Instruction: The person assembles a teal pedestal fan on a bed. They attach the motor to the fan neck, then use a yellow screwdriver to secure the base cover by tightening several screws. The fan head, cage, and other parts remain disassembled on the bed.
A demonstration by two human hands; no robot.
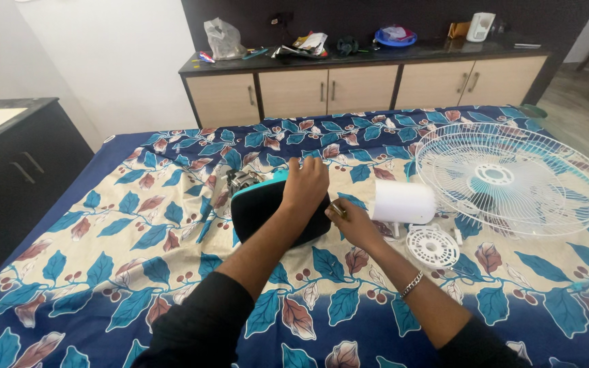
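A black and teal fan body (pixel 257 208) lies on its side on the leaf-patterned bedsheet (pixel 138 225), with a metal motor part (pixel 241 180) showing behind it. My left hand (pixel 304 185) rests on top of the fan body, fingers curled over its upper edge. Just to its right, my right hand (pixel 353 221) pinches a small dark tool or screw against the body's side; what it is stays unclear. A white cylindrical cover (pixel 403 202) lies right beside my right hand.
A white wire fan guard (pixel 512 178) lies flat at the right, a small white round grille piece (pixel 432 246) in front of it. Beyond the bed is a cabinet (pixel 363 85) topped with clutter, a plastic bag and a blue bowl. A dark counter (pixel 15 157) stands left.
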